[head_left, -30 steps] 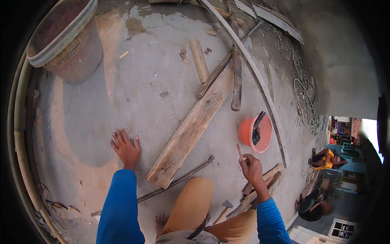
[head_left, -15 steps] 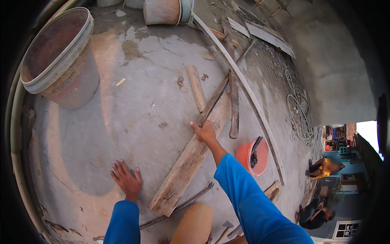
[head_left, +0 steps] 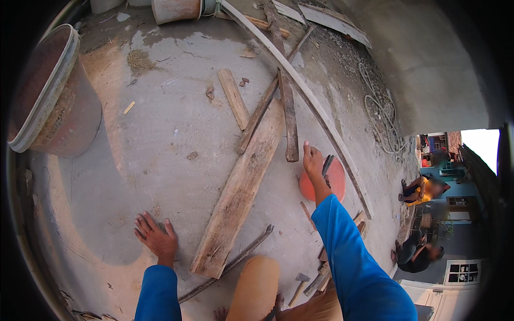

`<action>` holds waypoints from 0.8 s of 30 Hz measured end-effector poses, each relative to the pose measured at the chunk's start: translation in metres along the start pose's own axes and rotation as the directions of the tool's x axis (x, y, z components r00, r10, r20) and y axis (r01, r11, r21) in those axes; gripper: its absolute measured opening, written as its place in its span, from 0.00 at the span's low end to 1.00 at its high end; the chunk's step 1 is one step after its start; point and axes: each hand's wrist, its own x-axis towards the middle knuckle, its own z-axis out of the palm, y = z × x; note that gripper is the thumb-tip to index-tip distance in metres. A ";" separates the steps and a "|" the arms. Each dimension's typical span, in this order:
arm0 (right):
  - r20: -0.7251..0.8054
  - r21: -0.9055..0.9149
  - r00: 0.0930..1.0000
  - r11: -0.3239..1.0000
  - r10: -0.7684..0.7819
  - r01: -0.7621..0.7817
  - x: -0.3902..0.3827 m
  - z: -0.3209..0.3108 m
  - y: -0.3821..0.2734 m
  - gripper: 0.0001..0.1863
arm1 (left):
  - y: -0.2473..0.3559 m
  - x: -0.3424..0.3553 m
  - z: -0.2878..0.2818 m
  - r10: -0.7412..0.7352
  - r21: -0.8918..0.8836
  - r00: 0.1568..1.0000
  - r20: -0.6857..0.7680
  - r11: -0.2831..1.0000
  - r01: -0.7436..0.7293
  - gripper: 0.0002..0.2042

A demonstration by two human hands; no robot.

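Observation:
My left hand (head_left: 156, 237) lies flat on the grey concrete floor (head_left: 144, 176), fingers spread, holding nothing. My right hand (head_left: 312, 161) is over the near-left side of a red bucket (head_left: 336, 182), one finger stretched out and the others partly hidden. Nothing shows in its grasp. A dark, slim tool (head_left: 327, 165) sticks up inside the bucket beside this hand; my wrist covers part of the bucket's inside. Between my arms a wide wooden plank (head_left: 235, 195) lies slantwise on the floor. A narrower dark batten (head_left: 259, 113) rests against its far end.
A large dirty bucket (head_left: 67, 109) stands at far left. A long pale strip (head_left: 305, 91) curves past the red bucket. A twisted metal bar (head_left: 230, 263) and a hammer (head_left: 300, 286) lie near my knees. Two people (head_left: 420, 254) sit at right, beyond a coiled hose (head_left: 383, 112).
My right hand has left the plank and batten and moved right to the red bucket. My left hand stays on the floor. The view has shifted slightly.

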 end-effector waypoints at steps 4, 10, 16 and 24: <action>-0.256 -0.392 0.952 0.918 -0.170 0.058 -0.017 -0.049 0.047 0.28 | 0.002 -0.001 0.003 0.011 0.052 0.999 -0.035 0.999 -0.009 0.39; -0.217 -0.525 0.950 0.794 0.223 -0.306 -0.009 -0.155 0.196 0.43 | 0.008 -0.004 0.006 0.036 0.081 0.999 -0.040 0.996 -0.032 0.39; -0.024 -0.582 0.975 0.790 0.219 -0.192 -0.016 -0.180 0.285 0.53 | 0.004 -0.002 0.011 0.004 0.171 1.000 0.004 0.985 -0.005 0.39; 0.131 -0.496 0.991 0.865 -0.019 0.082 -0.015 -0.200 0.291 0.36 | -0.002 0.021 -0.040 -0.155 0.022 0.906 0.393 0.987 0.160 0.46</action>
